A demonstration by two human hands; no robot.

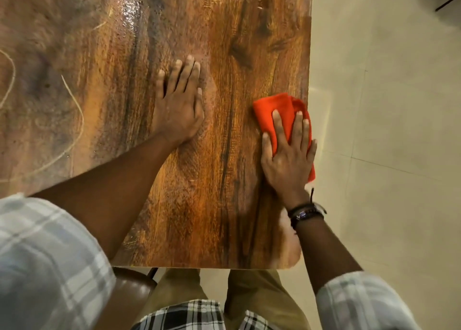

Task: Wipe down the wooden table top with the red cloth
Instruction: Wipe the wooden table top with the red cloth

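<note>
The wooden table top (104, 55) fills most of the head view, dark brown with strong grain and pale curved marks at the left. A folded red cloth (272, 110) lies close to the table's right edge. My right hand (289, 152) presses flat on the cloth with straight, spread fingers. My left hand (178, 102) rests flat on the bare wood in the middle, fingers straight and pointing away from me. A wet sheen shows on the wood at the top centre.
The table's right edge (308, 80) and near edge (199, 267) border a pale tiled floor (386, 130). A brown chair seat (132, 287) sits under the near edge at lower left. My legs stand against the near edge.
</note>
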